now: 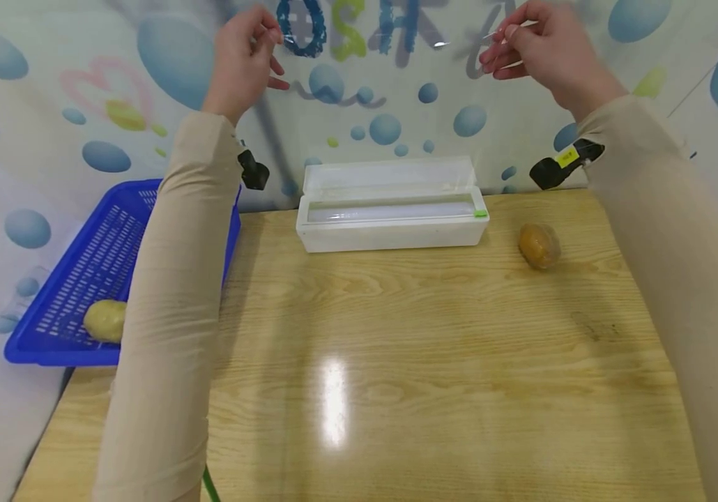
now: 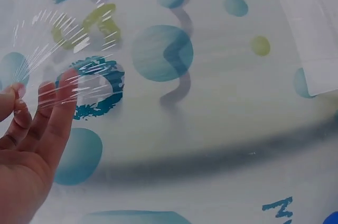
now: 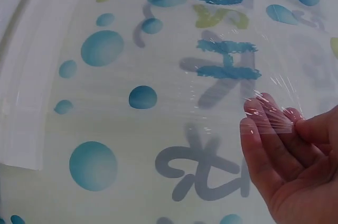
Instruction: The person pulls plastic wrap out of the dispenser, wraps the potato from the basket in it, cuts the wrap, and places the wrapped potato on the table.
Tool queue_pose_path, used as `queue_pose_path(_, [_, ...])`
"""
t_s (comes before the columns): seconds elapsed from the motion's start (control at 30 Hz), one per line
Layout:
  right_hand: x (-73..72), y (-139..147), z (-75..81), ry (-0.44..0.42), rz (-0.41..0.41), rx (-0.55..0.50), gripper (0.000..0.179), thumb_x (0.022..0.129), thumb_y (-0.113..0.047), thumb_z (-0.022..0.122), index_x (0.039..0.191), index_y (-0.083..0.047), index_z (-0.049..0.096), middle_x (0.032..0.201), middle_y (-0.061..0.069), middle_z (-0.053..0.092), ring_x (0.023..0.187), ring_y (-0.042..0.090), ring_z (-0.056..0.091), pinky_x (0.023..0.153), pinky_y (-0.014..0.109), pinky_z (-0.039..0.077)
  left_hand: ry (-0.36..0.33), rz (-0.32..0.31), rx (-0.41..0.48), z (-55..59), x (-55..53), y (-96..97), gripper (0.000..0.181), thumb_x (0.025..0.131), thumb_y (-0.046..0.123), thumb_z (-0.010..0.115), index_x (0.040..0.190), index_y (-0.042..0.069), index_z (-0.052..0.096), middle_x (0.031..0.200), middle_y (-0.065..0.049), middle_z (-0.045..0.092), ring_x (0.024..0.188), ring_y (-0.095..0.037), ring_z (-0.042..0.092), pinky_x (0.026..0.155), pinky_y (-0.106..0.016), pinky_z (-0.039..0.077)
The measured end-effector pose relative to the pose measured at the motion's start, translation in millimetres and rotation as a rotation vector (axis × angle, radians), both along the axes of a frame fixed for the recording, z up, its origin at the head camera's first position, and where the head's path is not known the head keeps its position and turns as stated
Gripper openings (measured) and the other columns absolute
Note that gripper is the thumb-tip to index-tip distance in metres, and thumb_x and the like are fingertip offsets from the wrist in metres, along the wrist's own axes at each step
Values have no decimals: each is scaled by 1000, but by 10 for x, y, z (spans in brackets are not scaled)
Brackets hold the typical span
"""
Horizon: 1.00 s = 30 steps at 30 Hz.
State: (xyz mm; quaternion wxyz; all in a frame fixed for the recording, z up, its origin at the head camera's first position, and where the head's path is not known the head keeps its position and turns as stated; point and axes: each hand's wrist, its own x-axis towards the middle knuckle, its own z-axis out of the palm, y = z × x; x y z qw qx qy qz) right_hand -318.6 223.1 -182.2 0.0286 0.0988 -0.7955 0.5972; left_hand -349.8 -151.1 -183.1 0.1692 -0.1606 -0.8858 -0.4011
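Note:
A sheet of clear cling film [image 2: 79, 39] is stretched between my two raised hands, in front of the patterned wall. My left hand [image 1: 242, 59] pinches one corner between thumb and finger, and creases fan out from that pinch in the left wrist view. The opposite corner is pinched the same way by my right hand [image 1: 541, 52], its other fingers extended behind the film. Below stands a long white dispenser box [image 1: 393, 237] with its lid [image 1: 390, 178] raised. Inside lies a film roll [image 1: 390, 211].
At the right of the wooden table [image 1: 428, 335] lies a shiny brown oval, potato-like item [image 1: 539, 246]. A blue plastic basket [image 1: 26, 348] at the left contains a pale yellow potato-like item [image 1: 104, 321], partly covered by my left sleeve. The wall [image 1: 359, 146] rises directly behind the box.

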Motion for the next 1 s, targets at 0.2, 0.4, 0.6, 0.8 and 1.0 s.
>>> queue_pose_path(0.2, [33, -28, 87, 21, -10, -51, 13, 101, -16, 48, 107, -9, 58, 96, 4, 65, 86, 15, 63, 76, 14, 50, 65, 48, 12, 49, 16, 26, 20, 104, 21, 38, 112, 15, 55, 98, 9, 45, 71, -6, 52, 77, -22, 53])
queue_pose_path(0.4, [73, 0, 77, 55, 12, -70, 17, 100, -18, 50, 110, -6, 57, 100, 7, 65, 92, 18, 63, 79, 17, 50, 108, 26, 18, 61, 65, 0, 21, 104, 19, 38, 112, 14, 57, 97, 11, 45, 70, -6, 52, 76, -22, 53])
queue_pose_path(0.6, [169, 42, 58, 124, 53, -85, 18, 101, -15, 49, 107, -3, 60, 100, 10, 67, 94, 21, 63, 80, 18, 50, 97, -57, 65, 81, 236, -92, 20, 103, 17, 41, 112, 14, 58, 100, 7, 49, 73, -10, 55, 75, -23, 54])
queue_pose_path(0.8, [324, 97, 6, 203, 72, -42, 23, 102, -17, 49, 111, 0, 61, 101, 10, 68, 93, 19, 65, 81, 18, 50, 158, -143, 13, 89, 408, -161, 21, 103, 15, 41, 112, 8, 59, 96, 7, 50, 73, -14, 57, 74, -24, 54])
queue_pose_path(1.0, [523, 165, -87, 256, 148, -137, 22, 100, -12, 52, 108, 6, 62, 100, 15, 68, 89, 21, 67, 79, 19, 51, 175, -210, -13, 92, 667, -216, 22, 103, 10, 42, 113, 0, 59, 96, 6, 51, 73, -14, 59, 72, -22, 54])
